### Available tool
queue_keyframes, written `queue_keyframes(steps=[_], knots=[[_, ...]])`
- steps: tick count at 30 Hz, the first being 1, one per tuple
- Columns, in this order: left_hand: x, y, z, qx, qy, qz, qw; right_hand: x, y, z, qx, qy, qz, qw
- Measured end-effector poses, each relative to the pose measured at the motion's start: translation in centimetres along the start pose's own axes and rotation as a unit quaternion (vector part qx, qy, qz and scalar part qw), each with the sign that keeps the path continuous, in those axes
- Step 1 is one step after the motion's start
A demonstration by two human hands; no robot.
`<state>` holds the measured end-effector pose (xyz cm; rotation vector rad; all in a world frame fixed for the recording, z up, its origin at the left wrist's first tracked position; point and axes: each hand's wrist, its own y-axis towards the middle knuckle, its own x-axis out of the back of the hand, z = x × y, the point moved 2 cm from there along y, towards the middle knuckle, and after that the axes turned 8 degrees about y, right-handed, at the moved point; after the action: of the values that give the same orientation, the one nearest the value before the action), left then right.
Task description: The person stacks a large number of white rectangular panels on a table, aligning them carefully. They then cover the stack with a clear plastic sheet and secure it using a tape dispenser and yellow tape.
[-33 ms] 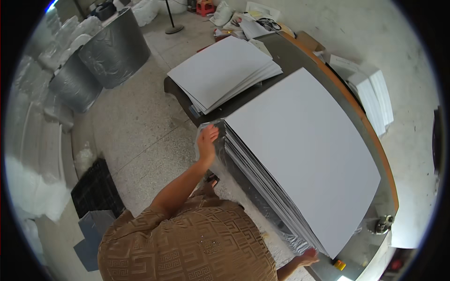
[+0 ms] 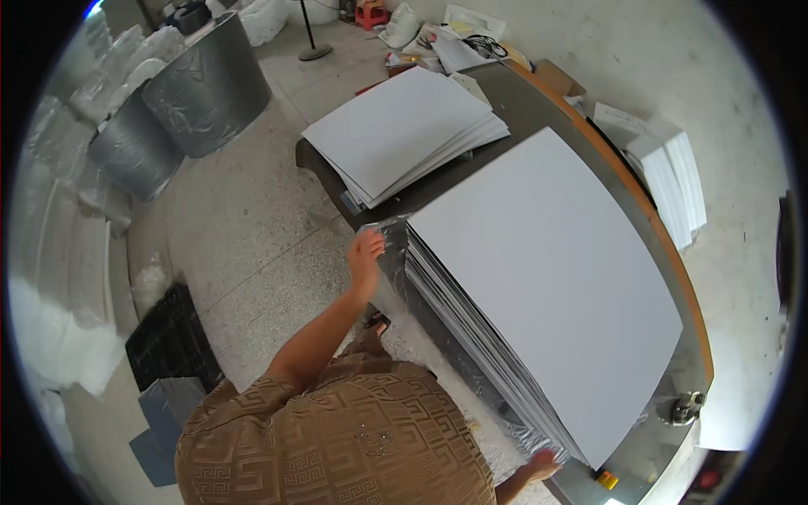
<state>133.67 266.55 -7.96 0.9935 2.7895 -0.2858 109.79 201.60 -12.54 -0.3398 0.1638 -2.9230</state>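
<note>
Head view, left hand (image 2: 367, 252): I see it raised at the near-left corner of the tall stack of white sheets (image 2: 547, 278), fingers spread and pressed on the clear plastic wrap (image 2: 389, 252) there; I judge it is steadying or peeling that film, not gripping a sheet.
Head view, right hand (image 2: 541, 464): at the stack's lower corner, fingertips touching the edge; I cannot tell whether it grips.
Stack: lies flat on the grey bench (image 2: 522, 101), edges squared, film crumpled along its side, likely its packing.
Second pile (image 2: 404, 130): smaller white sheets, fanned slightly, further along the bench, apart from the main stack.
Packages: silver foil-wrapped rolls (image 2: 202, 84) stand on the floor at left; white foam slabs (image 2: 673, 177) beyond the bench's orange edge; black crate (image 2: 168, 341) on floor.
Labels: none legible.
</note>
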Motion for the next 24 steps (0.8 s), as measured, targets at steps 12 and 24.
queue_keyframes(steps=[12,24], knots=[[4.3,30.9,2.6,0.253,-0.047,-0.038,0.966,-9.5,-27.7,-9.6,0.054,-0.168,0.666,0.725],[0.8,32.8,-3.0,0.379,-0.117,0.152,0.905,-14.9,-37.8,-9.6,0.112,-0.279,0.66,0.688]])
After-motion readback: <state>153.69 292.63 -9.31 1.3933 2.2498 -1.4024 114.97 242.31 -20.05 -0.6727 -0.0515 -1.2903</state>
